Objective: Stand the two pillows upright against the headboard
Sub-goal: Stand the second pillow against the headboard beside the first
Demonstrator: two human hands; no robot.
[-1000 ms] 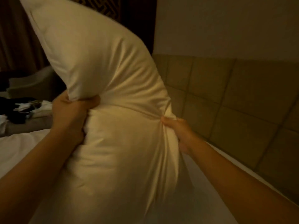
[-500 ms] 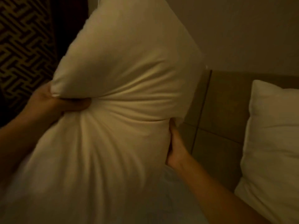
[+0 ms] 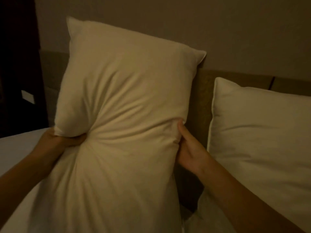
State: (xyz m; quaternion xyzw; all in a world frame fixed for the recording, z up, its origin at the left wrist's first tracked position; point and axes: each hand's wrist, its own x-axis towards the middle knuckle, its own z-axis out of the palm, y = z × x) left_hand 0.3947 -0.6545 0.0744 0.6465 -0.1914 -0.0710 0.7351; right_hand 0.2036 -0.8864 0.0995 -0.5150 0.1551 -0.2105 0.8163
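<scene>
Two pillows in view. Held pillow [image 3: 124, 101] upright, tall side vertical, in front of the headboard [image 3: 200, 105], top corner above headboard edge; contact with headboard not visible. Left hand [image 3: 58, 140] grip closed on its left edge, fabric bunched at the waist. Right hand [image 3: 190, 150] on its right edge, fingers tucked behind, thumb out. Second pillow [image 3: 262, 132] just right, leaning on the headboard, small gap between them. White bed sheet [image 3: 15, 145] at left. No containers.
</scene>
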